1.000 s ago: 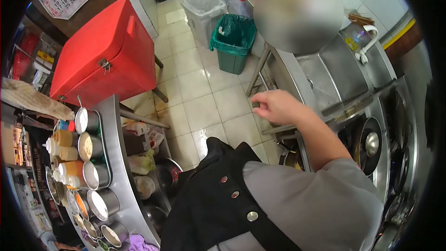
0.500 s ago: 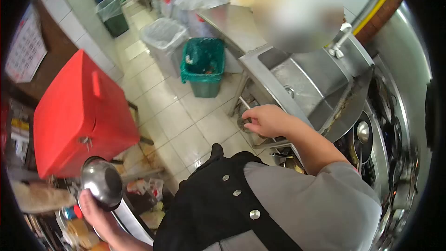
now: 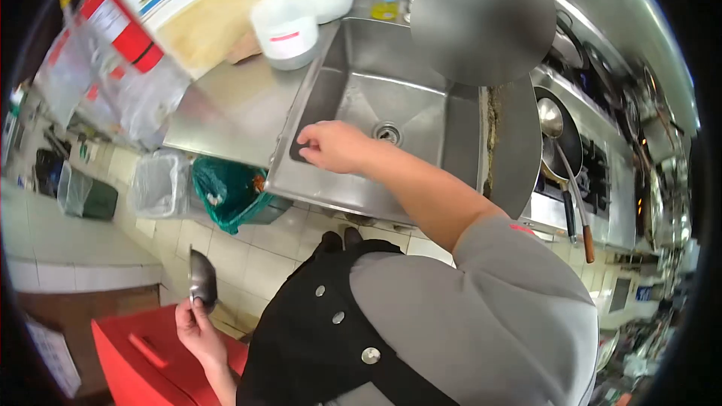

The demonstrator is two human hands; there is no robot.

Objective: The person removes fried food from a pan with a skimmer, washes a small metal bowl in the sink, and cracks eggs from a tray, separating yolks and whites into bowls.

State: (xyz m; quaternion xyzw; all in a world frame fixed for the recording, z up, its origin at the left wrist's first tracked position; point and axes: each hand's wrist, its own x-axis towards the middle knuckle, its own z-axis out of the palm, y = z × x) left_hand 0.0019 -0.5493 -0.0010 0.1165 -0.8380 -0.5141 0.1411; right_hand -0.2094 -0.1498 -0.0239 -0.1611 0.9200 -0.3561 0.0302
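My left hand [image 3: 200, 334] grips a metal bowl [image 3: 201, 280] by its rim, thumb on the near side. The bowl is tipped on its side above the floor, near the red box, and its inside is hidden. Over the front left corner of the steel sink [image 3: 410, 109] is my right hand [image 3: 331, 146], loosely curled, with a gap between thumb and fingers and nothing visible in it. The sink's drain shows beyond my wrist.
Left of the sink stands a white tub [image 3: 286, 30] on the steel counter [image 3: 226, 109]. A green-lined bin [image 3: 229, 195] sits below. To the right, a wok and ladle [image 3: 550, 116] rest on the stove. A red box [image 3: 150, 353] is at lower left.
My view has swung right, bringing the sink in front of me. The bowl has turned edge-on in my left hand. My right hand is now over the sink's edge.
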